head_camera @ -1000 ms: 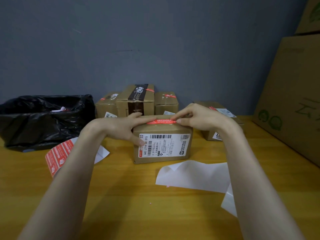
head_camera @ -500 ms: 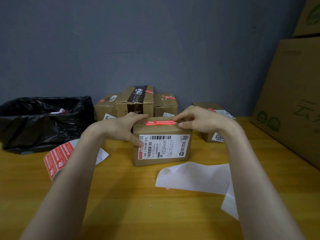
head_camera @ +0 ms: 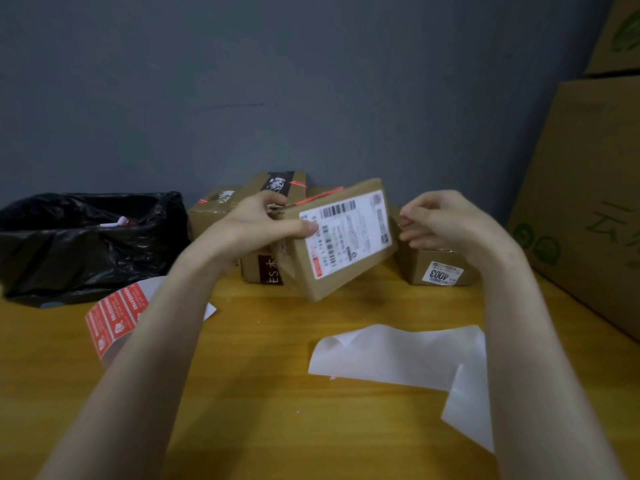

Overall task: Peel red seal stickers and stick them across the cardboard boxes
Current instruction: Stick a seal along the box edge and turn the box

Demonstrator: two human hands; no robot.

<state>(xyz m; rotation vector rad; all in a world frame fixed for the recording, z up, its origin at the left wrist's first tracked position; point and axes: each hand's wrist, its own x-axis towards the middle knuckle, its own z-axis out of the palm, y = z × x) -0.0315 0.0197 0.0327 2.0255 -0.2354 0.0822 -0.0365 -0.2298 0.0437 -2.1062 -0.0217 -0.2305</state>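
Observation:
My left hand (head_camera: 256,223) grips a small cardboard box (head_camera: 339,244) and holds it tilted above the table, its white shipping label facing me. A red seal sticker (head_camera: 318,197) runs along the box's upper edge. My right hand (head_camera: 446,220) hovers just right of the box with fingers loosely curled, holding nothing. A sheet of red seal stickers (head_camera: 112,317) lies on the table to the left, partly under my left forearm.
Several sealed boxes (head_camera: 277,183) stand at the back by the grey wall, one labelled 4003 (head_camera: 436,268) on the right. A black rubbish bag (head_camera: 79,237) sits left. White backing paper (head_camera: 398,355) lies on the yellow table (head_camera: 277,410). Big cartons (head_camera: 585,202) rise on the right.
The box was on the table with both hands pressing the red sticker on top. Now my left hand has lifted and tilted it, and my right hand has let go.

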